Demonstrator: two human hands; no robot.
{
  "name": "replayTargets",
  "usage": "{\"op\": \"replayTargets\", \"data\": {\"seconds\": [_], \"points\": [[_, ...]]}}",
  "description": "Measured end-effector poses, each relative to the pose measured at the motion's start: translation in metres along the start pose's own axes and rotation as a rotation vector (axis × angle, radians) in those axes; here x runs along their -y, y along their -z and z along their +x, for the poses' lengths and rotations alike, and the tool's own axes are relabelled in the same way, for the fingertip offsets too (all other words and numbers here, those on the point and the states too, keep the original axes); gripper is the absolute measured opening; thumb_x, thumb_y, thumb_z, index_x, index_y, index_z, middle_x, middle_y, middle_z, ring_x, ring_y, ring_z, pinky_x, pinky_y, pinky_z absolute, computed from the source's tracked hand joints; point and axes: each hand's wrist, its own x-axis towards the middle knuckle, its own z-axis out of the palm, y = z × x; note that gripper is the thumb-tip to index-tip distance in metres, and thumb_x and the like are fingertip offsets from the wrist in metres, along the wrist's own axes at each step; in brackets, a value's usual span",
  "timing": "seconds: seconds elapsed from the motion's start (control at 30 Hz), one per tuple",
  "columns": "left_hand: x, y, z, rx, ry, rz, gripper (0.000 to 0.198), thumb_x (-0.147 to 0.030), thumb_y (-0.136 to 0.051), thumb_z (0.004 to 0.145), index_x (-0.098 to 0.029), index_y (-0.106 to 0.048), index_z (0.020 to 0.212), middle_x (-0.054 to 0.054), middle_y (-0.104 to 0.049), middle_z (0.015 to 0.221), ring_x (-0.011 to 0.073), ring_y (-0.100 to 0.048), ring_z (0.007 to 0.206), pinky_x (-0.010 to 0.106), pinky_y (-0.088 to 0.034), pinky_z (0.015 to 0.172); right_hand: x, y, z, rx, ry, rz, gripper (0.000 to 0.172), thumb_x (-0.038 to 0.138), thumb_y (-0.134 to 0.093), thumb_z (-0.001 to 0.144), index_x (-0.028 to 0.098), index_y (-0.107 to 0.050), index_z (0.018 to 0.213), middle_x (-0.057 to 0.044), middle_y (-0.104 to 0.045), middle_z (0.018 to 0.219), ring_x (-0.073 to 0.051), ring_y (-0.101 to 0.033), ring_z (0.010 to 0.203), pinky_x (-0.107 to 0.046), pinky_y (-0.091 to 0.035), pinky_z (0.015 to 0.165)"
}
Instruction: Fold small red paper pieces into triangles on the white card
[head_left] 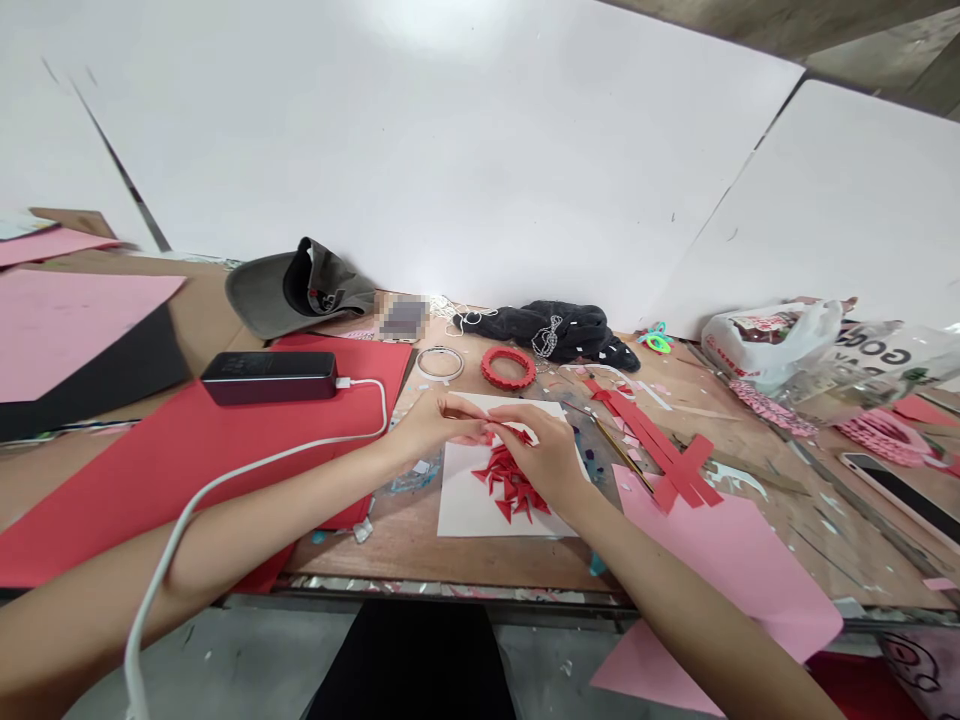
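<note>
Over a white sheet of paper [459,500], my left hand [441,428] and my right hand [546,456] meet fingertip to fingertip. Both are closed in a pinch on a small piece of red paper [490,428], mostly hidden by the fingers. Just below them lies a pile of small folded red paper pieces [510,488] with pointed ends. Behind the hands rests a red ring [508,369] with a ridged edge, built of folded paper. To its left is a thin pale ring [440,364].
Red sheets [225,455] carry a black power bank [270,377] with a white cable crossing my left forearm. A cap [300,285] and dark cloth [555,332] lie behind. Rightward are red paper strips [652,440], a slim brush-like tool [619,440], pink paper [720,560] and a phone [907,497].
</note>
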Motion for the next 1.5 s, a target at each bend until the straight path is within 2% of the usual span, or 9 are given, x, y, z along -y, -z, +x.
{"op": "replayTargets", "data": {"seconds": [0.1, 0.2, 0.4, 0.47, 0.53, 0.67, 1.1, 1.27, 1.5], "points": [[0.002, 0.003, 0.0, 0.043, 0.064, -0.18, 0.028, -0.025, -0.076, 0.065, -0.013, -0.071, 0.09, 0.01, -0.072, 0.091, 0.0219, -0.067, 0.088, 0.031, -0.052, 0.085, -0.002, 0.0, -0.001, 0.038, 0.062, -0.028, 0.021, 0.017, -0.053, 0.084, 0.025, -0.064, 0.1, -0.004, -0.069, 0.098, -0.019, -0.063, 0.093, -0.035, -0.049, 0.086], [0.002, 0.007, 0.002, 0.031, 0.099, -0.298, 0.027, -0.025, -0.075, 0.068, -0.012, -0.07, 0.091, 0.01, -0.071, 0.096, 0.0206, -0.067, 0.092, 0.028, -0.051, 0.089, -0.003, 0.001, 0.0, 0.052, 0.051, -0.013, 0.026, 0.016, -0.05, 0.085, 0.026, -0.063, 0.106, -0.003, -0.068, 0.104, -0.019, -0.062, 0.097, -0.035, -0.048, 0.088], [0.0, 0.009, 0.002, 0.005, 0.135, -0.327, 0.03, -0.018, -0.077, 0.065, -0.012, -0.069, 0.094, 0.01, -0.071, 0.094, 0.0199, -0.067, 0.091, 0.028, -0.051, 0.089, 0.002, 0.005, 0.003, 0.065, 0.0, 0.111, 0.025, 0.02, -0.047, 0.087, 0.026, -0.063, 0.106, -0.002, -0.067, 0.107, -0.018, -0.062, 0.1, -0.034, -0.048, 0.091], [0.0, 0.009, 0.002, -0.001, 0.126, -0.306, 0.032, -0.018, -0.078, 0.064, -0.012, -0.069, 0.094, 0.01, -0.071, 0.095, 0.0209, -0.067, 0.091, 0.03, -0.051, 0.089, 0.003, 0.006, 0.005, 0.022, -0.107, 0.177, 0.021, 0.025, -0.049, 0.087, 0.024, -0.063, 0.102, -0.004, -0.068, 0.102, -0.019, -0.063, 0.096, -0.034, -0.05, 0.087], [0.0, 0.008, 0.001, -0.011, 0.093, -0.264, 0.033, -0.022, -0.078, 0.063, -0.012, -0.07, 0.094, 0.011, -0.071, 0.095, 0.0219, -0.066, 0.092, 0.031, -0.051, 0.089, 0.001, 0.007, 0.007, -0.014, -0.246, 0.259, 0.02, 0.033, -0.05, 0.086, 0.021, -0.063, 0.096, -0.005, -0.069, 0.093, -0.019, -0.066, 0.084, -0.032, -0.054, 0.075], [-0.003, 0.004, -0.001, -0.028, -0.007, -0.124, 0.032, -0.029, -0.077, 0.064, -0.014, -0.071, 0.092, 0.009, -0.072, 0.092, 0.0224, -0.067, 0.088, 0.033, -0.052, 0.086, -0.007, 0.007, 0.009, 0.086, -0.363, 0.342, 0.025, 0.041, -0.054, 0.082, 0.018, -0.062, 0.077, -0.004, -0.065, 0.068, -0.017, -0.064, 0.062, -0.028, -0.053, 0.058], [-0.003, -0.001, 0.0, -0.015, -0.178, 0.137, 0.025, -0.031, -0.07, 0.071, -0.016, -0.073, 0.09, 0.006, -0.073, 0.085, 0.0219, -0.068, 0.082, 0.03, -0.054, 0.077, -0.002, 0.004, 0.008, 0.087, -0.25, 0.095, 0.026, 0.034, -0.047, 0.085, 0.018, -0.057, 0.068, -0.001, -0.058, 0.061, -0.012, -0.05, 0.054, -0.023, -0.042, 0.051], [-0.008, -0.003, -0.002, -0.009, -0.133, 0.139, 0.026, -0.03, -0.074, 0.066, -0.014, -0.074, 0.087, 0.007, -0.073, 0.084, 0.024, -0.068, 0.081, 0.032, -0.055, 0.077, -0.003, 0.004, 0.007, 0.078, -0.226, 0.059, 0.028, 0.035, -0.047, 0.085, 0.018, -0.054, 0.064, 0.0, -0.054, 0.059, -0.012, -0.048, 0.055, -0.023, -0.041, 0.053], [0.0, -0.001, 0.0, 0.005, -0.097, 0.104, 0.024, -0.031, -0.074, 0.066, -0.014, -0.074, 0.084, 0.008, -0.073, 0.081, 0.0242, -0.069, 0.079, 0.034, -0.057, 0.075, 0.0, 0.004, 0.007, 0.165, -0.234, 0.11, 0.029, 0.036, -0.045, 0.087, 0.017, -0.056, 0.068, 0.0, -0.057, 0.063, -0.012, -0.05, 0.058, -0.023, -0.041, 0.055]]}}
